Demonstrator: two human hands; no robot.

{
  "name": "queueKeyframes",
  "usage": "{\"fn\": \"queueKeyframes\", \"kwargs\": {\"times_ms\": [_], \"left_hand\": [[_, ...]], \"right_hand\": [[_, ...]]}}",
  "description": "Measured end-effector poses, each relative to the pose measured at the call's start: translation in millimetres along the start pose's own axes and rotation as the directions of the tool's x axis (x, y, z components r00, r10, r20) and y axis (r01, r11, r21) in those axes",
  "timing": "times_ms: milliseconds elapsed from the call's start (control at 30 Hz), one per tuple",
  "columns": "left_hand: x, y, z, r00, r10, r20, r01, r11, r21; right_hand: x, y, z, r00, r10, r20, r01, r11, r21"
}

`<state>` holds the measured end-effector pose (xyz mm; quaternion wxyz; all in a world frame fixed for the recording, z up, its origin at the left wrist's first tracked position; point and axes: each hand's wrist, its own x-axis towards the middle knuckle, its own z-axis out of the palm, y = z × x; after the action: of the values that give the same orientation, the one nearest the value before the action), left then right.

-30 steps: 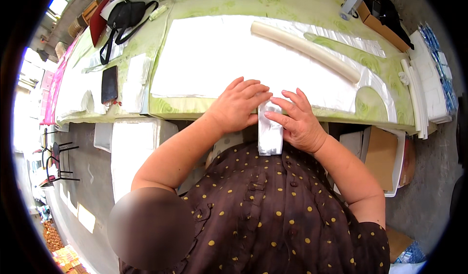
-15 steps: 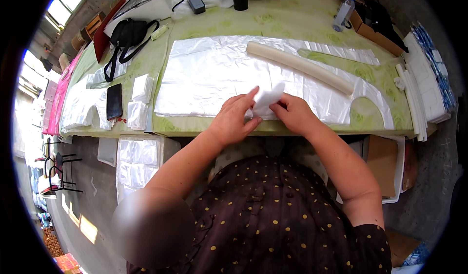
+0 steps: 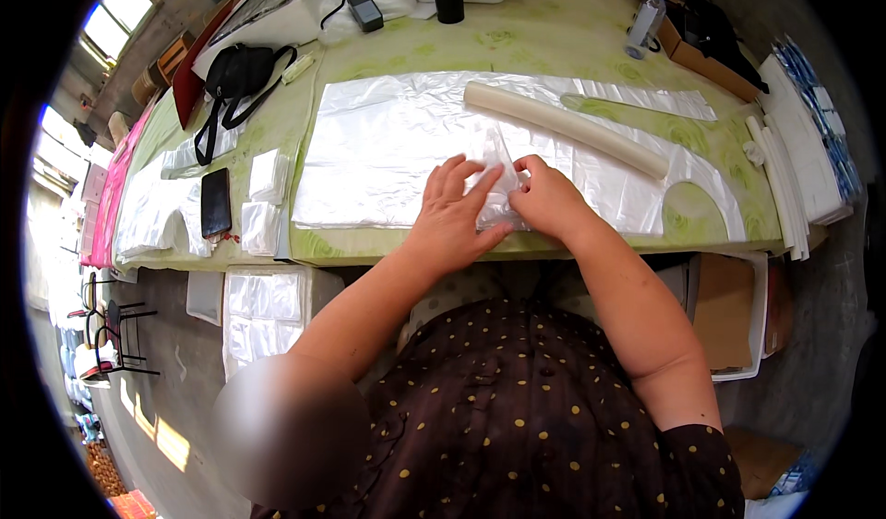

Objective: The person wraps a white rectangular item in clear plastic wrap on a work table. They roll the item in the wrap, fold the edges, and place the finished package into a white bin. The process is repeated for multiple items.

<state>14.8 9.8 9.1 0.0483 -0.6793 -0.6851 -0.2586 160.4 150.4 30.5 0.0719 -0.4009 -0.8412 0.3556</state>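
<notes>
Over white sheeting (image 3: 369,164), both hands (image 3: 450,216) touch translucent film (image 3: 496,157).

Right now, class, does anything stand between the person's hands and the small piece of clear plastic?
Nothing visible does. The right hand pinches the small piece of clear plastic at its right side; the left hand is at its left. The pale roll lies beyond, not between.

Pale roll (image 3: 565,131) slantwise beyond the hands (image 3: 551,201), bare green tablecloth (image 3: 526,47) behind it.
</notes>
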Motion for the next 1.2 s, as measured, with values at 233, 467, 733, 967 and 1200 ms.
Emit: {"fn": "queueKeyframes", "kwargs": {"times_ms": [233, 467, 733, 967, 1200], "left_hand": [[13.7, -12.0, 7.3, 0.947, 0.022, 0.319, -0.056, 0.994, 0.097], [-23.6, 9.5, -9.6, 0.961, 0.13, 0.242, -0.114, 0.99, -0.078], [-26.3, 3.9, -0.6, 0.992, 0.088, 0.09, -0.073, 0.984, -0.164], [-10.4, -2.3, 8.7, 0.984, -0.176, -0.026, 0.16, 0.939, -0.306], [-8.0, 0.2, 13.1, 0.947, -0.318, -0.042, 0.299, 0.923, -0.244]], "right_hand": [[-19.4, -1.5, -2.0, 1.0, 0.013, 0.002, -0.013, 0.997, 0.074], [-91.0, 20.6, 3.4, 0.986, -0.159, 0.057, 0.12, 0.898, 0.424], [-68.5, 46.2, -12.0, 0.734, -0.654, -0.183, 0.636, 0.756, -0.154], [-27.7, 45.0, 0.2, 0.799, -0.59, -0.113, 0.552, 0.795, -0.252], [-10.2, 30.9, 15.6, 0.887, -0.417, -0.196, 0.335, 0.876, -0.347]]}}
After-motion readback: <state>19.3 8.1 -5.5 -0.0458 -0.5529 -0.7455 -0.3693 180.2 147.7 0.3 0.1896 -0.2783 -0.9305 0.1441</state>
